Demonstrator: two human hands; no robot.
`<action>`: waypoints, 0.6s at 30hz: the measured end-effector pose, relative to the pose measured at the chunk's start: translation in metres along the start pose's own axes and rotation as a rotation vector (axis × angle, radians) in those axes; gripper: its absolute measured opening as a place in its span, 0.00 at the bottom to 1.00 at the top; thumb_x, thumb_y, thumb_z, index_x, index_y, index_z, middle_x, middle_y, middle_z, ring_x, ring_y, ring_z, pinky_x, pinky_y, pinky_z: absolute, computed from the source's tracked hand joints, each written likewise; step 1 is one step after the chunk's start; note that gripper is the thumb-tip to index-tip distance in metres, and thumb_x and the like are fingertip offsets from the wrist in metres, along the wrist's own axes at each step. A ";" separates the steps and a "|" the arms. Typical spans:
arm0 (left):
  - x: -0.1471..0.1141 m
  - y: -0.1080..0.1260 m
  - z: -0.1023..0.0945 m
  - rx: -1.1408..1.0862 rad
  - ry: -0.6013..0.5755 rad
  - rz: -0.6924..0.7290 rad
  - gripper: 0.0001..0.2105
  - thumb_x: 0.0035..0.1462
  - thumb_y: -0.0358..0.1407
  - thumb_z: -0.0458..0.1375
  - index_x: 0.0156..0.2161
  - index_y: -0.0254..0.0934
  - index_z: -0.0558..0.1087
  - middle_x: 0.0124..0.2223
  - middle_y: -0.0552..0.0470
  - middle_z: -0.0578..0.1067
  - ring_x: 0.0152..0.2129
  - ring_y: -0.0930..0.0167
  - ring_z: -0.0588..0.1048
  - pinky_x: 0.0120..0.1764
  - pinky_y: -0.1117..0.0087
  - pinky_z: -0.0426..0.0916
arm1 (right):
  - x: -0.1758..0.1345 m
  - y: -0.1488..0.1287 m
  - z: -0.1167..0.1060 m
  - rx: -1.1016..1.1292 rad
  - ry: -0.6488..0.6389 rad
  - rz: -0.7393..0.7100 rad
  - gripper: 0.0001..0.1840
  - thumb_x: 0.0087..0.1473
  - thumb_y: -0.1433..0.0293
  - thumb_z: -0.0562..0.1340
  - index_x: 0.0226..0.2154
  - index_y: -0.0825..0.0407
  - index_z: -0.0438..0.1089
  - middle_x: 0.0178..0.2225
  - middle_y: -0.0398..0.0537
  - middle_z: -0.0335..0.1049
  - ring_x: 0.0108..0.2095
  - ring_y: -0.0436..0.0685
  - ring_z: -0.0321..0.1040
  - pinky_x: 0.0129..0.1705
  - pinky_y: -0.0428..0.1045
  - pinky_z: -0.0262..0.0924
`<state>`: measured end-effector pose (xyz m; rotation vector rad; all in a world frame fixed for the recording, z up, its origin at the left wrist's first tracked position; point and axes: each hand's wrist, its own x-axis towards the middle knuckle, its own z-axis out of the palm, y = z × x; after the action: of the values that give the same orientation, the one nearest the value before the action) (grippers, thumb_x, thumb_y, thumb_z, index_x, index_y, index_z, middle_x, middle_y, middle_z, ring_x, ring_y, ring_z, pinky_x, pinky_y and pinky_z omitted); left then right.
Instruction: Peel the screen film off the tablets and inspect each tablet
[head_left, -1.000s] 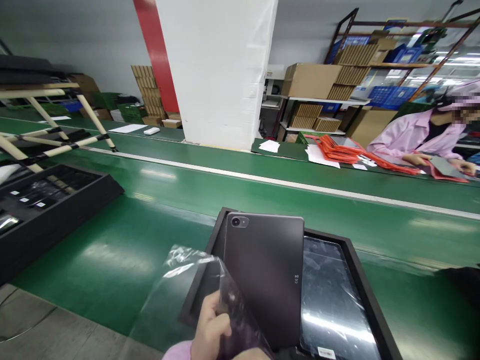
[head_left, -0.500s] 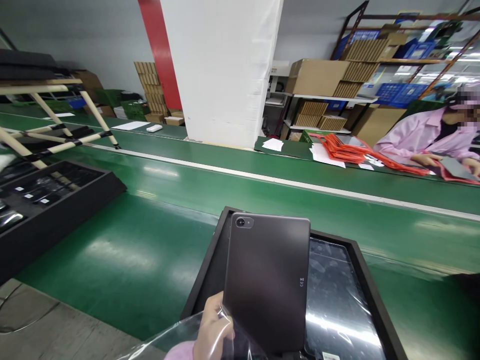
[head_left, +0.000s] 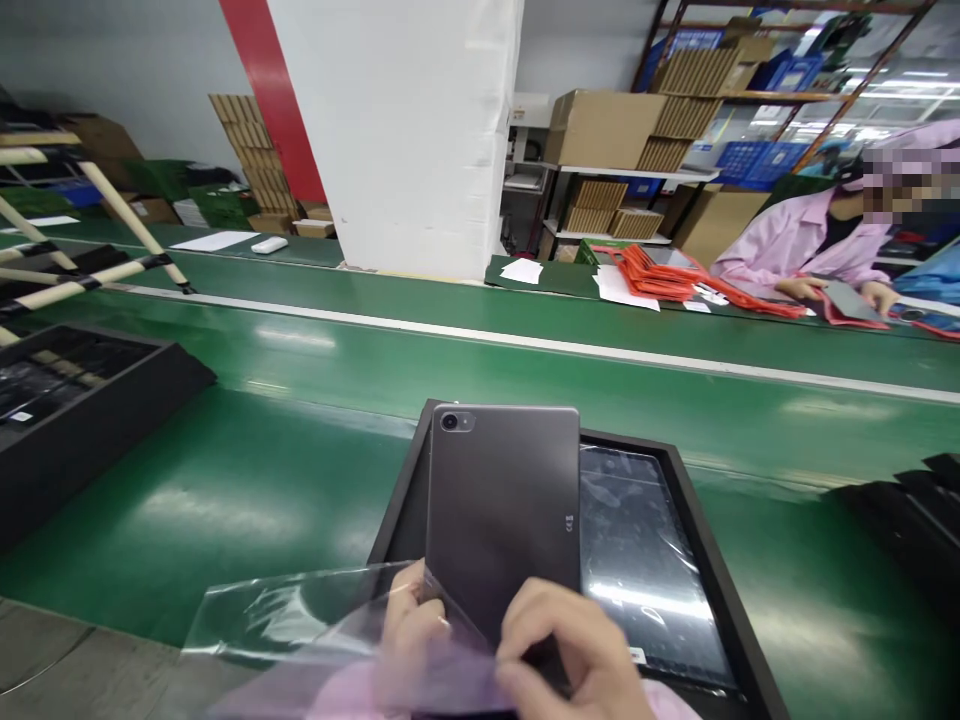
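A dark grey tablet (head_left: 502, 510), its back and camera facing me, stands tilted over a black tray (head_left: 705, 530). My left hand (head_left: 411, 630) is closed on the tablet's lower left edge. Clear plastic film (head_left: 277, 625) drapes across that hand and out to the left. My right hand (head_left: 574, 645) is closed in a pinch at the film's edge, in front of the tablet's lower part. Inside the tray's right side lies another tablet (head_left: 637, 550), screen up and glossy, apparently wrapped in clear plastic. The tablet's bottom edge is hidden by my hands.
A green conveyor belt (head_left: 277, 500) runs across. Another black tray (head_left: 127, 410) is at left, below a tan pipe rack (head_left: 142, 235). Dark stacked pieces (head_left: 900, 510) lie at right. Across the line, a person in pink (head_left: 780, 240) handles a flat item beside red-orange sleeves (head_left: 652, 275).
My right hand has come into view and pinches the film at the tablet's lower part. More film shows at left. The view has turned slightly right.
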<state>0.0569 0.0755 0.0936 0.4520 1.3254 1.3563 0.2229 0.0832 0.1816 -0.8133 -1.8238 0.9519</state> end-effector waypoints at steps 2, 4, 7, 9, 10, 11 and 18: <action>0.003 0.001 0.000 0.029 -0.051 0.007 0.07 0.27 0.31 0.58 0.21 0.36 0.71 0.20 0.54 0.69 0.20 0.71 0.62 0.24 0.72 0.58 | 0.002 0.006 -0.013 0.094 0.201 0.074 0.07 0.56 0.74 0.64 0.27 0.49 0.70 0.24 0.41 0.70 0.25 0.50 0.68 0.25 0.42 0.62; 0.004 0.003 0.002 0.041 -0.082 0.026 0.06 0.27 0.31 0.56 0.19 0.36 0.68 0.20 0.55 0.65 0.20 0.73 0.59 0.23 0.73 0.55 | 0.001 0.012 -0.025 0.120 0.396 0.110 0.07 0.56 0.73 0.63 0.27 0.49 0.69 0.24 0.42 0.68 0.25 0.50 0.67 0.26 0.43 0.64; 0.001 0.007 0.004 0.030 -0.122 0.031 0.06 0.28 0.30 0.53 0.20 0.35 0.67 0.19 0.57 0.61 0.20 0.75 0.55 0.23 0.74 0.51 | -0.008 0.026 -0.037 0.102 0.541 0.176 0.04 0.56 0.70 0.65 0.30 0.49 0.71 0.26 0.44 0.69 0.27 0.51 0.69 0.29 0.43 0.67; 0.000 0.009 0.006 0.019 -0.124 0.029 0.05 0.28 0.29 0.53 0.20 0.36 0.65 0.19 0.58 0.60 0.19 0.75 0.55 0.23 0.74 0.51 | -0.015 0.040 -0.041 0.095 0.598 0.265 0.04 0.56 0.67 0.66 0.36 0.49 0.73 0.32 0.47 0.73 0.31 0.53 0.72 0.31 0.44 0.70; -0.001 0.010 0.006 0.010 -0.116 0.026 0.05 0.28 0.29 0.53 0.19 0.36 0.65 0.19 0.58 0.60 0.19 0.76 0.54 0.23 0.74 0.51 | -0.018 0.048 -0.041 0.094 0.623 0.306 0.09 0.56 0.66 0.66 0.40 0.49 0.72 0.36 0.49 0.74 0.34 0.54 0.73 0.33 0.45 0.71; -0.001 0.010 0.007 0.000 -0.109 0.022 0.05 0.28 0.29 0.54 0.19 0.36 0.65 0.19 0.58 0.60 0.19 0.76 0.54 0.23 0.74 0.51 | -0.021 0.056 -0.041 0.094 0.638 0.340 0.13 0.55 0.64 0.67 0.44 0.48 0.72 0.39 0.52 0.75 0.36 0.56 0.74 0.35 0.47 0.72; 0.001 0.016 0.005 -0.086 -0.086 -0.097 0.13 0.27 0.30 0.55 0.26 0.34 0.74 0.22 0.56 0.69 0.21 0.73 0.64 0.25 0.74 0.59 | -0.027 0.062 -0.027 0.375 0.215 0.529 0.24 0.55 0.59 0.66 0.52 0.48 0.69 0.52 0.54 0.74 0.52 0.63 0.72 0.57 0.58 0.67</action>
<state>0.0544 0.0830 0.1081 0.3787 1.1990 1.2941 0.2669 0.0982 0.1252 -1.1293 -1.2086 1.4263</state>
